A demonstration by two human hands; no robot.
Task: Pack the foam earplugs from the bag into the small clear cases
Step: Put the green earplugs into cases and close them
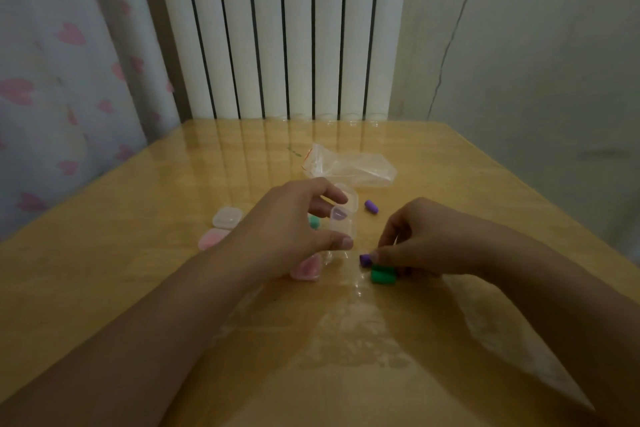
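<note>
My left hand (pixel 289 222) holds an open clear case (pixel 343 222) between thumb and fingers, lid tipped up, with a purple earplug inside. My right hand (pixel 415 239) pinches a purple earplug (pixel 364 259) at its fingertips, just right of the case. Green earplugs (pixel 382 274) lie on the table under that hand. Another purple earplug (pixel 371 206) lies behind, near the flat clear bag (pixel 349 166). A teal earplug (pixel 313 220) shows behind my left fingers.
Two cases with pink earplugs (pixel 306 269) (pixel 213 238) and one empty-looking closed clear case (pixel 227 217) lie on the glossy wooden table (pixel 138 253). A white radiator (pixel 277 28) and a curtain with pink hearts (pixel 52 80) stand behind the table.
</note>
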